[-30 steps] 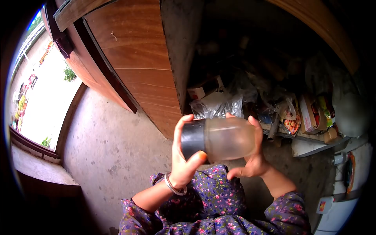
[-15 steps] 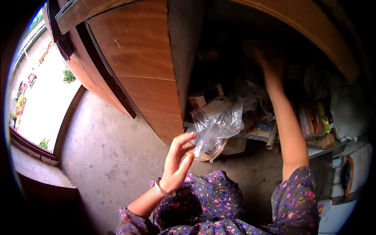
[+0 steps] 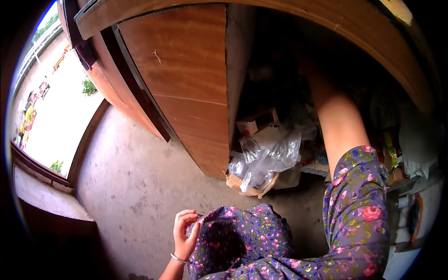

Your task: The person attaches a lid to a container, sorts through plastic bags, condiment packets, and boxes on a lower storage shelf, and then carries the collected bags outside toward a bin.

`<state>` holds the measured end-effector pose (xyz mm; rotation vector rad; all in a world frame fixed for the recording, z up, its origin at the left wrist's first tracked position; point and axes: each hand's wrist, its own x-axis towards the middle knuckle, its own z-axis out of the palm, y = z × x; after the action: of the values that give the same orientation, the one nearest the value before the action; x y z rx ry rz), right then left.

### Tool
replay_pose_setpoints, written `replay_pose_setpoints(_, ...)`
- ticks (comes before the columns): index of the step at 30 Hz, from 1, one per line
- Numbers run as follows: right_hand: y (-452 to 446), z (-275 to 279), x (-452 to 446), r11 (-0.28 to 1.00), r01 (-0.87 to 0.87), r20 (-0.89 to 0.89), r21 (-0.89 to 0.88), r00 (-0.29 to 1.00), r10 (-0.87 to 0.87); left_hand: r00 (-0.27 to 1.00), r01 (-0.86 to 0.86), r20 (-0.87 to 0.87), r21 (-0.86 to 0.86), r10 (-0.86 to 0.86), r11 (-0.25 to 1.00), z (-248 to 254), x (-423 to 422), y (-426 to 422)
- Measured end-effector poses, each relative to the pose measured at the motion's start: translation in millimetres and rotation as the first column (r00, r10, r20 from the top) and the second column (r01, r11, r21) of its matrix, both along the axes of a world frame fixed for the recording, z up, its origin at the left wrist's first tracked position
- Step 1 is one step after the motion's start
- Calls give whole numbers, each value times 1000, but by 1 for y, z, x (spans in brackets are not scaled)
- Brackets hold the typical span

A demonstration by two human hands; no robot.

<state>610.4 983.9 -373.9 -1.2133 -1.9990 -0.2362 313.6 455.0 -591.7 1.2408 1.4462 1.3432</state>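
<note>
My left hand (image 3: pixel 185 231), with a silver bangle at the wrist, hangs in the air beside my floral clothing (image 3: pixel 247 228). Its fingers are loosely bent, the thumb stands apart, and it holds nothing. My right forearm (image 3: pixel 343 119) reaches deep into the dark cupboard; that hand is lost in shadow, so what it touches is hidden. Left of the forearm, a crumpled clear plastic bag (image 3: pixel 270 156) lies on a torn cardboard box (image 3: pixel 249 187). Behind the bag sits a small white and red box (image 3: pixel 248 126).
A wooden panel (image 3: pixel 179 70) bounds the cupboard on the left, and a curved wooden edge (image 3: pixel 322 14) runs overhead. Packets (image 3: pixel 391 149) and a pale plastic bag (image 3: pixel 420 165) crowd the right side. Concrete floor (image 3: pixel 135 172) stretches toward a bright doorway at left.
My right arm has pushed further into the cupboard, its sleeve now near the opening. My left hand has drawn back from the plastic bag, down and to the left. The view has shifted slightly.
</note>
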Motion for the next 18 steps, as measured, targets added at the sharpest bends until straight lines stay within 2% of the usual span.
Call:
replay_pose_setpoints(4,-1,0,7,1000,-12,77,-21,997,13,993,42,112,9,-42,999,-1,4,26)
replay_pose_setpoints(7,-3,2,7,999,-32,118,-20,992,34,948,78,311,-5,-73,997,1,9,49)
replay_pose_setpoints(8,-3,2,8,999,-38,132,-16,990,40,949,81,307,-9,-75,997,4,12,53)
replay_pose_setpoints(10,-5,-2,7,999,-46,153,-8,987,47,968,88,227,91,-107,992,6,15,56)
replay_pose_setpoints(15,-9,-17,10,998,-54,168,16,984,51,969,78,233,9,-78,997,7,22,38)
replay_pose_setpoints(18,-15,-19,11,998,-61,187,26,981,55,971,115,207,27,-118,993,14,27,42)
